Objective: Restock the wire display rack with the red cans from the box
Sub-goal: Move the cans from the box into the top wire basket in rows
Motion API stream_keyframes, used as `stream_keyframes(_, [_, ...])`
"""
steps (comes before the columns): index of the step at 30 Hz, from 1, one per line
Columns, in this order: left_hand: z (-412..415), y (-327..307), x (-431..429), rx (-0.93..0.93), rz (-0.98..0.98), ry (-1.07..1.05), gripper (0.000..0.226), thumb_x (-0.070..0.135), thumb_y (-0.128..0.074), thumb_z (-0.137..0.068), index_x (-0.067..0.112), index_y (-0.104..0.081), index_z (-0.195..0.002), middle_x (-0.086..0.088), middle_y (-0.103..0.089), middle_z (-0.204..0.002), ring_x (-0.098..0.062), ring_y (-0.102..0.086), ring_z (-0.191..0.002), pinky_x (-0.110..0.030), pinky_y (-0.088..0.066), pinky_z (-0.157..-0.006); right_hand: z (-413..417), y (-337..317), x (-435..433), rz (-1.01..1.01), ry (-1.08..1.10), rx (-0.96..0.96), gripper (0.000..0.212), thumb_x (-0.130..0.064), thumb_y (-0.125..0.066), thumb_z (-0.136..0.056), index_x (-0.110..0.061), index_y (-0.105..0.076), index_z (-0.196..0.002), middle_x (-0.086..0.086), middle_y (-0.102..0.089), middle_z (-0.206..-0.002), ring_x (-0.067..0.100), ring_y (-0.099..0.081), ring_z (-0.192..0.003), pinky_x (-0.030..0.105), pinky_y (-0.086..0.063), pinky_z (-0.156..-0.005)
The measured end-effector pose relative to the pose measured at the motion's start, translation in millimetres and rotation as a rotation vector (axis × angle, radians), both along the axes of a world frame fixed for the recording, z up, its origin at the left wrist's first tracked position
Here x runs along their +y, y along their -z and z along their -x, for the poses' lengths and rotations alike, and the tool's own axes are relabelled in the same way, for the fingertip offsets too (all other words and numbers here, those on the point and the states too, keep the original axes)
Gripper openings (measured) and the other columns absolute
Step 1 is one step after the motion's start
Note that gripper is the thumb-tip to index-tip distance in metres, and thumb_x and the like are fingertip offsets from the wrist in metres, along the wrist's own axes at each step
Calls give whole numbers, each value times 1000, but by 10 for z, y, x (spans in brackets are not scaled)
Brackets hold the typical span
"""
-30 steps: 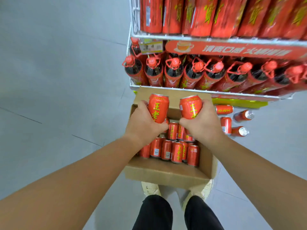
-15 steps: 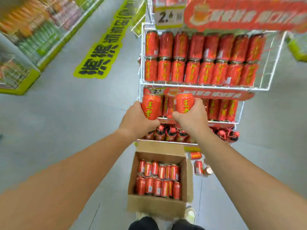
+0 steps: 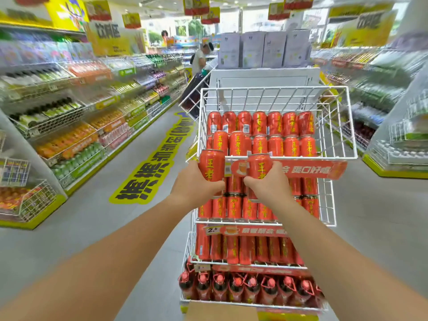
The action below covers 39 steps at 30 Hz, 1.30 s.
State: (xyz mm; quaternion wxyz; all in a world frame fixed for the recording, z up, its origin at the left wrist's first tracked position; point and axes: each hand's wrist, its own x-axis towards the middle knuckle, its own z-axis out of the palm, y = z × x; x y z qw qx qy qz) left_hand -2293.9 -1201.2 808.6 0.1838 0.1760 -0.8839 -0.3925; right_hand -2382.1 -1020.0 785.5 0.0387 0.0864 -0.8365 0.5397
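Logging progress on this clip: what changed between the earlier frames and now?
Both hands rose from just above the box to the front rim of the top basket, the view tilting up with them. The left hand still grips its can and the right hand its can; neither is placed yet.

I see two red cans with yellow characters held upright at the front edge of the top basket: the left can (image 3: 212, 165) just outside the basket's left front corner, the right can (image 3: 259, 166) in front of the red sign strip. The white wire display rack (image 3: 347, 126) has its top basket holding red cans in rows (image 3: 260, 133) on the left, empty on the right. Lower tiers are packed. The box (image 3: 220, 312) sits at the base, only its edge showing.
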Motion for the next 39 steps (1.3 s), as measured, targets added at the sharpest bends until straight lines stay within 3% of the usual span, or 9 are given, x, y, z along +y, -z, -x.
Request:
stream_keyframes(3, [304,-236,104,29,3,-5,50,55,-82,-53,28,-61,-90,9,-69,-75,-7,-66,-63,-24,-50,-52,355,-214,77,-9,-16,20,74,-39,-80,-75,-12,-39,-131,3,-62,-109,22,-63,-90,33,-45,-68])
stream_keyframes(7, [821,-452,294,56,24,-5,39,40,-86,-60,27,-65,-90,8,-71,-75,-7,-67,-64,-31,-57,-60,962,-435,245,-30,-44,58,56,-34,-79,-77,-16,-41,-114,2,-61,-94,11,-58,-74,27,-40,-54])
stream_keyframes(12, [1533,-563,508,74,1,-42,28,27,-86,-64,10,-70,-81,-12,-72,-76,-25,-70,-66,-39,-58,-59,1768,-554,440,-95,-90,42,63,-37,-80,-77,-10,-44,-120,4,-60,-99,12,-57,-78,26,-39,-55])
stream_keyframes(15, [1928,-546,606,79,-52,-64,30,24,-85,-65,7,-70,-84,-13,-74,-77,-30,-73,-73,-45,-61,-66,2196,-509,485,-132,-94,15,63,-42,-81,-75,-10,-48,-119,9,-58,-112,24,-61,-94,40,-53,-76])
stream_keyframes(18, [2266,-459,662,51,-8,-85,29,27,-83,-62,7,-68,-77,-14,-72,-75,-26,-71,-66,-40,-58,-57,2522,-406,492,-117,-101,-58,70,-46,-82,-71,-12,-52,-125,9,-59,-122,31,-59,-111,50,-51,-95])
stream_keyframes(23, [2614,-177,738,-26,8,-78,30,28,-83,-60,5,-71,-74,-10,-72,-68,-9,-59,-51,-35,-55,-58,2858,-181,481,-110,-191,-152,55,-39,-88,-65,-16,-65,-109,5,-70,-108,26,-67,-101,44,-53,-93])
stream_keyframes(28, [2750,26,766,-156,76,-110,40,43,-76,-57,13,-68,-82,-11,-68,-92,-25,-69,-83,-41,-58,-81,3012,17,477,-107,-198,-192,48,-38,-90,-65,-17,-66,-102,1,-71,-98,17,-67,-86,33,-53,-76])
stream_keyframes(34, [2814,53,825,-257,222,-169,46,53,-74,-63,18,-60,-89,-3,-62,-95,-26,-58,-98,-41,-53,-87,3099,126,462,-150,-249,-150,36,-41,-88,-69,-21,-68,-92,-7,-71,-89,14,-68,-83,32,-54,-78])
stream_keyframes(39, [2926,91,850,-289,229,-151,47,46,-76,-73,16,-57,-104,-6,-55,-107,-28,-54,-107,-39,-50,-92,3106,162,450,-221,-206,-154,57,-52,-86,-69,-15,-60,-105,2,-66,-101,24,-65,-94,35,-51,-78])
